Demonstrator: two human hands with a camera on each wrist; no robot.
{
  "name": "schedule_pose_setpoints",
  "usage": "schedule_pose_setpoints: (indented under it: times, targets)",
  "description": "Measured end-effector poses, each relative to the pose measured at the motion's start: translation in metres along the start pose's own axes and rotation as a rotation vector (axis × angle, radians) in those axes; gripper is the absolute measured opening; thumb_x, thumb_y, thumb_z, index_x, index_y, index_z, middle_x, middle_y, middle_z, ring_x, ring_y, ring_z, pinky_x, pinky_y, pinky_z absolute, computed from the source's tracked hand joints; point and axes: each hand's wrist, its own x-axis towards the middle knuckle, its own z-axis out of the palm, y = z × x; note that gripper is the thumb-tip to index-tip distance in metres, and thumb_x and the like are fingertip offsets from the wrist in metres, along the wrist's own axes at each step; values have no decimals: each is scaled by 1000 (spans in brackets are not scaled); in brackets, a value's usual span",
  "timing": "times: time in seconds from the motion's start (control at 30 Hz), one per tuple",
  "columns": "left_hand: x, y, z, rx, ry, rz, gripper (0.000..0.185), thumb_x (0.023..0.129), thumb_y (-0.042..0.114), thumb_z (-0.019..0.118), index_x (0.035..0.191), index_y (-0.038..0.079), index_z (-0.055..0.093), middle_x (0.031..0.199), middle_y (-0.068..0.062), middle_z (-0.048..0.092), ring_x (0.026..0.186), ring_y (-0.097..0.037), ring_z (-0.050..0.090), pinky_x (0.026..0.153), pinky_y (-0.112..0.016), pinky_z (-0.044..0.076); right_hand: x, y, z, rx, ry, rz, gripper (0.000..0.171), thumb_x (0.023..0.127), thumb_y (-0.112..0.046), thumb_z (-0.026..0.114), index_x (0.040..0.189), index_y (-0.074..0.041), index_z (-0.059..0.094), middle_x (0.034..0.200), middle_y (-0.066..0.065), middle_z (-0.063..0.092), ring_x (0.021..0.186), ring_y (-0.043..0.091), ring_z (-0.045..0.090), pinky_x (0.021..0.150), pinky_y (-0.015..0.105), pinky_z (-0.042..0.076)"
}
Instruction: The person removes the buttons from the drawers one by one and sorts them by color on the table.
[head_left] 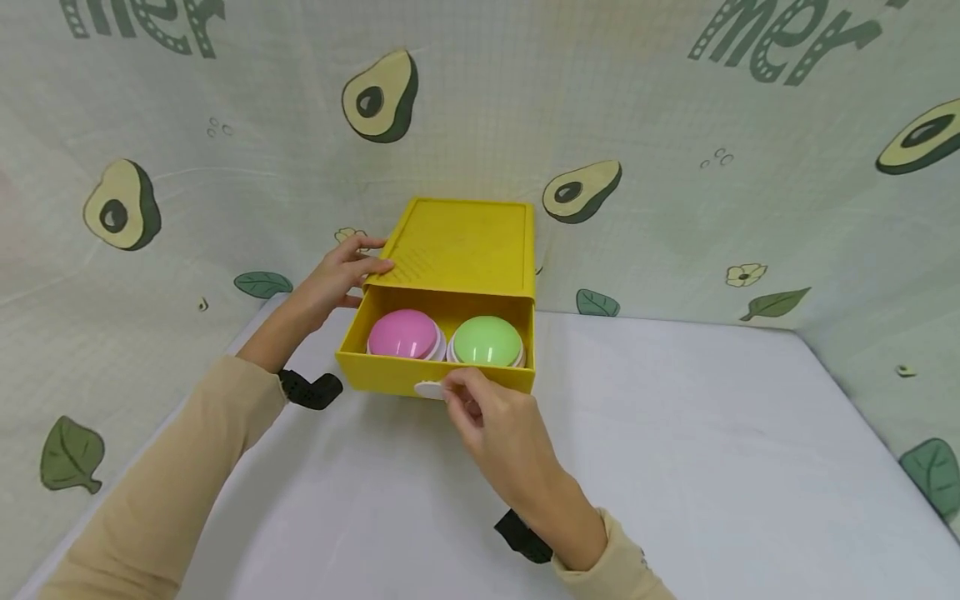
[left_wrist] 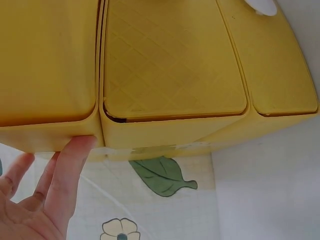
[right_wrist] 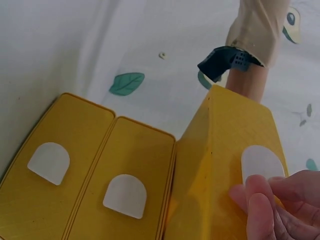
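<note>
Resting my left hand [head_left: 341,275] with flat fingers on the left side of the yellow plastic drawer box [head_left: 461,244], I see its pulled-out drawer [head_left: 390,372] holding a pink dome button [head_left: 402,334] and a green dome button [head_left: 487,341]. My right hand [head_left: 498,429] pinches the white handle tab [head_left: 429,389].

Head view looks down from above; both wrist views sit close against the yellow drawer box [head_left: 457,250].
</note>
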Motion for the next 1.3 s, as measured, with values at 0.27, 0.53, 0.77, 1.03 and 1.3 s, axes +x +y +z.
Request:
schedule_pose_setpoints:
  times: [0.27, 0.53, 0.77, 1.03, 1.3]
  targets:
    - [0, 1, -1, 16, -10, 18, 52, 93, 38, 51, 137, 17, 33, 139, -14, 39, 110, -32, 47, 95, -54, 43, -3, -3, -3, -13, 15, -31, 15, 78, -5, 73, 90, -8, 64, 73, -3, 66, 60, 3, 55, 58, 8, 47]
    - [1, 0, -2, 13, -13, 15, 51, 93, 37, 51, 137, 17, 33, 138, -14, 41, 111, -33, 48, 93, -53, 45, -5, -4, -4, -15, 11, -72, 15, 78, -4, 72, 89, -8, 63, 68, -3, 61, 57, 2, 48, 55, 6, 43]
    - [0, 1, -1, 19, -15, 18, 52, 93, 38, 51, 138, 18, 33, 138, -14, 40, 111, -32, 47, 94, -54, 44, -3, -3, -5, -32, 6, -105, 15, 78, -4, 72, 89, -7, 62, 67, -3, 62, 53, 2, 45, 52, 5, 39]
    - [1, 1, -1, 14, -21, 15, 51, 93, 37, 50, 138, 18, 33, 138, -13, 39, 111, -32, 47, 94, -54, 44, 0, -3, -14, -75, -23, -134, 14, 79, -5, 70, 90, -9, 63, 63, -5, 58, 49, 1, 40, 48, 6, 35]
    - [1, 0, -1, 17, -24, 18, 52, 93, 36, 50, 138, 18, 32, 138, -13, 38, 113, -32, 45, 95, -55, 43, 9, -4, -40, -4, -29, -113, 10, 80, -7, 71, 89, -11, 69, 64, -6, 60, 53, 0, 44, 51, 7, 39]
